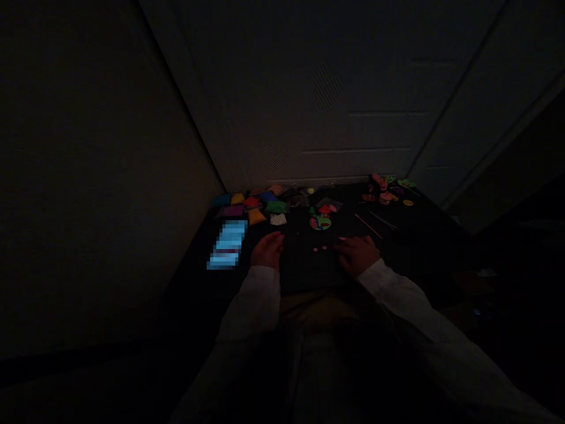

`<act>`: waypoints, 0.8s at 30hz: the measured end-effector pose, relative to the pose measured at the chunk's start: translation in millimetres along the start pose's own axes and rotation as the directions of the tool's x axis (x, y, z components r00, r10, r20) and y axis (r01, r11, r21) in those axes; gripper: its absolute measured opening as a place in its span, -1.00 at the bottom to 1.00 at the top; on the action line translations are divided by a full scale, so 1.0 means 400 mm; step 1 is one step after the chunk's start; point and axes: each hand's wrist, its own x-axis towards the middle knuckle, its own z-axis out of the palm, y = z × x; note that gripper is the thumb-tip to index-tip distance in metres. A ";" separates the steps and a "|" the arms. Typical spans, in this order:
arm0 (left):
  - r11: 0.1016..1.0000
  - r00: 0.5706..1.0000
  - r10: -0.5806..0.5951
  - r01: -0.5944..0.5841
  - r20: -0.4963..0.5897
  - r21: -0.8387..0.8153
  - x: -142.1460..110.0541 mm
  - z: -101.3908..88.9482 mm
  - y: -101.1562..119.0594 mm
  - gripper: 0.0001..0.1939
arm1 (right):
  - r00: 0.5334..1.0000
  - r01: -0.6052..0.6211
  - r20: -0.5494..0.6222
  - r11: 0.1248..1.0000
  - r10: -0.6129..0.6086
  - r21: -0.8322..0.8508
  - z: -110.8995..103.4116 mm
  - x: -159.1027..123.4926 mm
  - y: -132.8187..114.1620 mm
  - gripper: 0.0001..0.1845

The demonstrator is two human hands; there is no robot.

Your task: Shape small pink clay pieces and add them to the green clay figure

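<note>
Starting at the left edge of the dark table [304, 274], we see a lit screen [227, 244], its contents too blurred to read. Beyond it, toward the far left corner, small packets lie crowded together: a teal packet [221, 201] and a purple packet [232, 211] outermost, then a yellow packet [237, 199], a red packet [252, 202], an orange packet [256, 217], a blue packet [267, 196] and a green packet [276, 207].

Our left hand [267, 250] is over the near part of the table, just beside the lit screen, its fingers curved inward; in this dim light we cannot tell whether it grips anything. Just past its fingers lies a crumpled white piece [278, 219], and a green speck [298, 234] sits to the right.

Between our hands, two small pink discs [320, 248] lie side by side and apart, closer to the right hand [358, 254]. Beyond them, toward the far edge, rests a round green piece [320, 222] with pink and red parts on it.

Our right hand is low over the table with its fingers bent, and we cannot tell whether they close on anything. Past it a thin pink stick [368, 226] lies aslant. Near the far right corner we find a cluster of pink figures [383, 198], then a yellow disc [408, 202].
</note>
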 end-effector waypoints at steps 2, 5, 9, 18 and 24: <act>1.000 1.000 0.000 0.000 -0.002 0.004 0.001 0.000 0.000 -0.69 | 1.000 -0.002 0.009 1.000 0.002 -0.008 0.001 0.000 0.000 -0.64; 1.000 1.000 -0.003 0.003 -0.007 0.008 0.003 -0.001 -0.001 -0.69 | 1.000 -0.006 0.022 1.000 0.007 -0.021 0.002 0.002 0.001 -0.65; 1.000 1.000 -0.003 0.003 -0.003 0.009 0.003 -0.001 -0.001 -0.69 | 0.999 0.001 0.044 0.999 0.000 -0.037 0.001 0.003 -0.001 -0.64; 1.000 1.000 -0.006 0.006 0.000 0.011 0.001 0.000 0.001 -0.68 | 0.997 0.002 0.074 0.998 0.003 -0.062 -0.006 0.000 -0.008 -0.62; 1.000 1.000 0.010 -0.010 -0.004 0.008 -0.001 0.002 -0.001 -0.67 | 0.995 -0.005 0.097 0.998 0.011 -0.068 -0.014 -0.002 -0.009 -0.62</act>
